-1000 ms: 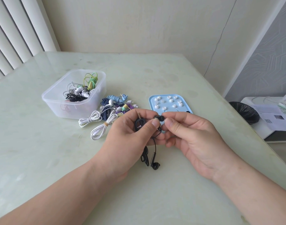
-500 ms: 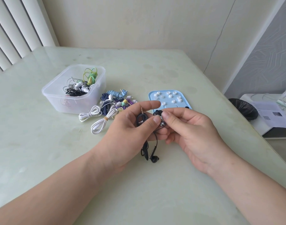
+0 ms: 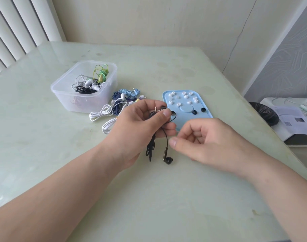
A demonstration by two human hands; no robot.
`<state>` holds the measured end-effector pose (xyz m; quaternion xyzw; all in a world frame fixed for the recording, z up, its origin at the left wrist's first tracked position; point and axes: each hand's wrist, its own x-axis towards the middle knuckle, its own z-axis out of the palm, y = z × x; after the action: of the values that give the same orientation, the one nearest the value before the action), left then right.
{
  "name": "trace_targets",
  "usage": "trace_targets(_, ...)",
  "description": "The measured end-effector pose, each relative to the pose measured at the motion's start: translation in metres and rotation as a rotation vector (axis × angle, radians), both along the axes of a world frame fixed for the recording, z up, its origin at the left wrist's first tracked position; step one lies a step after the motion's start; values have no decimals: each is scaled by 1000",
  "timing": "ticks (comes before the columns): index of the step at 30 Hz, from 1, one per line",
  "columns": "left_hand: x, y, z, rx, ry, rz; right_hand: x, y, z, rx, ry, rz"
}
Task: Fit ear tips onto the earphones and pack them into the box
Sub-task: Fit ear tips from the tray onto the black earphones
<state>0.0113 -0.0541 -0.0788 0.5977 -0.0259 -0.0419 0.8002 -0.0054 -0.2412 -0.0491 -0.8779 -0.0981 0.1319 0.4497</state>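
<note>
Black earphones (image 3: 150, 148) sit at frame center, bunched in the left hand (image 3: 140, 124). Thumb and fingers (image 3: 165, 113) pinch the coiled cable, and the gold jack (image 3: 156, 109) pokes up beside one earbud (image 3: 163, 107) at the fingertips. This likely keeps the cord from tangling while the tips go on. The other earbud (image 3: 168, 160) hangs low on its stem, near or on the counter (image 3: 44, 145); contact can't be told.

The right hand (image 3: 208, 138) is just right of the hanging cable, not touching it. Its fingers (image 3: 192, 132) are loosely curled with nothing seen in them, probably heading for the low bud.

The blue tray (image 3: 207, 113) lies just behind the hands, its near-left corner hidden by them. White ear tips (image 3: 185, 97) are scattered on it, with two black ear tips (image 3: 194, 112) at the near side, within easy reach.

A pile of bundled earphones (image 3: 121, 102) waits left of the tray. The clear box (image 3: 67, 100) at upper left already holds several sets, so packing is partly done.

It is hard to tell whether either black bud already has a tip. The upper bud is mostly covered by the thumb.

At the right edge are a black bin (image 3: 264, 114) and papers (image 3: 292, 119), partly cut off.
</note>
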Motion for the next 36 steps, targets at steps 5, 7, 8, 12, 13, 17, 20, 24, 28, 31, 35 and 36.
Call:
trace_targets(5, 0, 0, 0, 42, -9, 15, -7, 8, -8, -272, -105, 45)
trace_targets(7, 0, 0, 0, 46, -12, 16, -8, 11, -12, -282, -146, 82)
trace_targets(8, 0, 0, 0, 48, -15, 19, -8, 11, -11, -263, -141, 90)
trace_targets(12, 1, 1, 2, 55, -17, 36, -3, -1, -3, -68, -40, 42)
trace_targets(13, 1, 1, 2, 74, -17, 37, 0, -4, -2, 25, -7, 12)
trace_targets(17, 1, 2, 0, 160, 10, 10, 10, -11, -6, 406, 105, -140)
trace_targets(20, -1, 1, 1, 165, 47, -7, 13, -10, -9, 570, 193, -188)
trace_targets(24, -2, 2, 1, 128, 75, -45, 14, -4, -14, 617, 201, -203)
trace_targets(28, -2, 2, 2, 207, 54, -68, 15, -1, -19, 620, 162, -251)
trace_targets(31, -2, 1, 2, 221, 76, -108, 17, 0, -21, 625, 153, -279)
trace_targets(35, -2, 0, 1, 274, 5, -136, 20, 4, -22, 668, 144, -307)
trace_targets(36, -2, 0, 0, 278, -7, -130, 20, 6, -22, 673, 145, -307)
